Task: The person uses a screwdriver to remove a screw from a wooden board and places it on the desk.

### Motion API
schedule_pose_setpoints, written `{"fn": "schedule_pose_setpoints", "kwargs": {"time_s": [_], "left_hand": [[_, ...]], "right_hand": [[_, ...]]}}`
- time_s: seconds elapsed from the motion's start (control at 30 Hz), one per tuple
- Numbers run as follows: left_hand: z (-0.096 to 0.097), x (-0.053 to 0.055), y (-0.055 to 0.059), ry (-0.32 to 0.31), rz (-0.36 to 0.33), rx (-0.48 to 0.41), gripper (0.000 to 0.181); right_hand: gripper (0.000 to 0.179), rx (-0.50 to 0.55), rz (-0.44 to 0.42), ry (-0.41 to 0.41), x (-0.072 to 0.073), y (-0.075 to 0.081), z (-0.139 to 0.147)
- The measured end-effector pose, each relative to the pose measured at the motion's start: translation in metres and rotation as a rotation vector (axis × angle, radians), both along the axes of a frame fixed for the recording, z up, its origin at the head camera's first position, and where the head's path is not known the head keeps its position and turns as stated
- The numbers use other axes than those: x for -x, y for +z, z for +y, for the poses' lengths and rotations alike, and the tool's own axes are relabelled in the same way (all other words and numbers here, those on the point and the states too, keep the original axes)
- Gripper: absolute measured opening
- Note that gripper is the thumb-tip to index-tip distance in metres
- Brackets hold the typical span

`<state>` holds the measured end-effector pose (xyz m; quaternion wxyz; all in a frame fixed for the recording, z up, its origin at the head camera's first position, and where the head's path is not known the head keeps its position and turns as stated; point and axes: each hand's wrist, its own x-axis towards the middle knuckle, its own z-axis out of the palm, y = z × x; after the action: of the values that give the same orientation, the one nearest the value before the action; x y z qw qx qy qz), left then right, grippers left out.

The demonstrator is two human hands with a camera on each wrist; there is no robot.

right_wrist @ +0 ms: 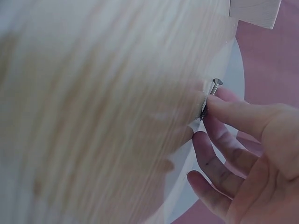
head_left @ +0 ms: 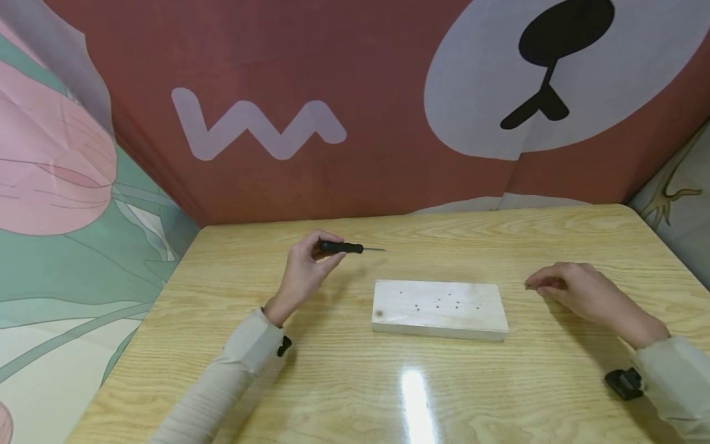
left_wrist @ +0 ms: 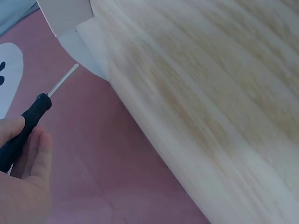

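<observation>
My left hand (head_left: 307, 271) holds a screwdriver (head_left: 342, 247) by its black handle, above the table left of the block. Its thin metal shaft points right in the head view. The left wrist view shows the screwdriver (left_wrist: 32, 113) between thumb and fingers, tip free. A pale wooden block (head_left: 438, 320) with several small holes in its top lies flat between the hands. To the right of it, my right hand (head_left: 588, 296) is low over the table. In the right wrist view its thumb and fingertips pinch a metal screw (right_wrist: 216, 86), whose head shows; the lower end is partly hidden.
The wood-grain table (head_left: 333, 382) carries the block and reflects a bright light at the front. A red-brown printed cloth (head_left: 333, 185) hangs along its back edge. Another printed cloth (head_left: 55, 265) is at the left. Dark wrist devices (head_left: 625, 383) sit under both sleeves.
</observation>
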<state>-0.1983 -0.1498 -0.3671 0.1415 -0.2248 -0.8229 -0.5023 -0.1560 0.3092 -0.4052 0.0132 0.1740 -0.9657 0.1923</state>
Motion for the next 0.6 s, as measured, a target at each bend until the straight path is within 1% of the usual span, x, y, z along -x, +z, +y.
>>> {"fn": "schedule_pose_setpoints", "kwargs": {"time_s": [0.2, 0.43, 0.6], "left_hand": [[-0.006, 0.006, 0.000, 0.021, -0.024, 0.020, 0.022], [-0.015, 0.014, -0.003, 0.053, -0.034, 0.044, 0.023], [-0.021, 0.021, -0.004, 0.064, -0.033, 0.042, 0.023]], "right_hand": [[0.021, 0.027, 0.008, -0.003, -0.001, 0.002, 0.002], [0.028, 0.089, 0.110, -0.008, -0.006, 0.010, 0.003], [0.031, 0.114, 0.159, 0.007, -0.007, 0.013, 0.001]]}}
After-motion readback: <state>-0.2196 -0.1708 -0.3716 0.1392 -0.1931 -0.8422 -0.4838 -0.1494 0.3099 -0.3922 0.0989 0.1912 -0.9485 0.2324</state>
